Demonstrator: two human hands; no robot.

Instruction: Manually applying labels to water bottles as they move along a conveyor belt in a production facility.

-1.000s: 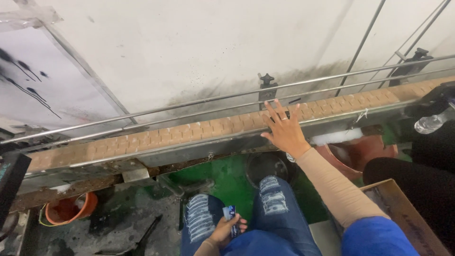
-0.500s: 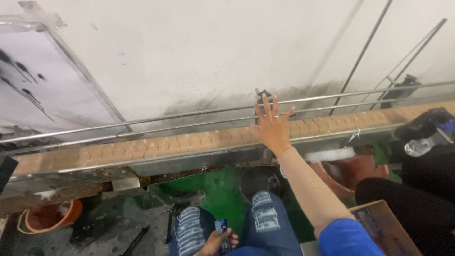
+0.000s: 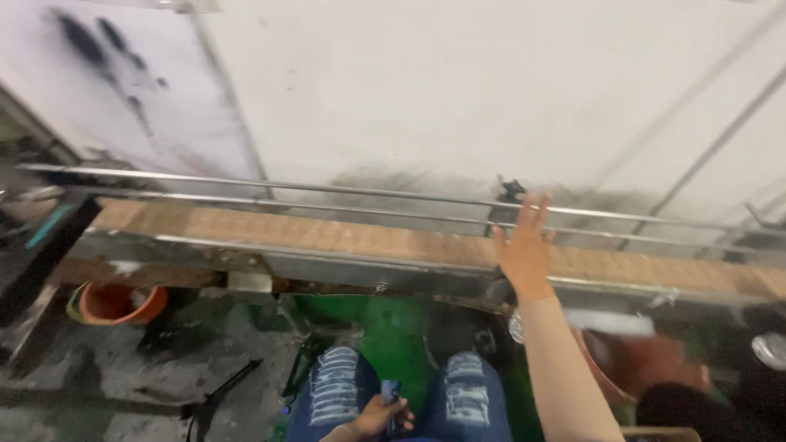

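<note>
Right hand [image 3: 524, 245]: fingers spread, flat over conveyor belt [image 3: 344, 237] | Left hand [image 3: 372, 417]: pinching small blue card [image 3: 390, 397] on lap

A long conveyor belt [image 3: 344, 237] of tan plastic links crosses the room. Directly behind it stands a white wall [image 3: 426, 90], dirty with black stains. Two metal rails [image 3: 327, 190] run above the conveyor belt. Below it the floor [image 3: 385, 319] is green, and an orange bucket [image 3: 115, 301] stands at the left.
</note>
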